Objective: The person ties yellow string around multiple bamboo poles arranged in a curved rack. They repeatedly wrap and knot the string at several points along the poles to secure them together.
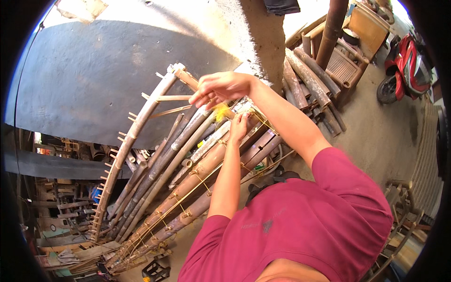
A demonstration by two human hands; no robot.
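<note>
My left hand is closed near the upper end of a thick brown bamboo pole. Right by its fingers is a tuft of yellow fibres on a short brown stub; the grip on it is partly hidden. Higher up, my right hand reaches across above the left, fingers loosely bent and apart, slightly blurred, with nothing visible in them. Thin strips and small pegs run along the bamboo poles. To the left rises a curved bamboo pole with a row of short pegs, joined at the top to a crosspiece.
Long dark poles lean in a bundle behind the bamboo. A dark grey wall panel stands beyond. More cut bamboo is stacked at the upper right, near a red motorcycle. A black crate sits low on the floor.
</note>
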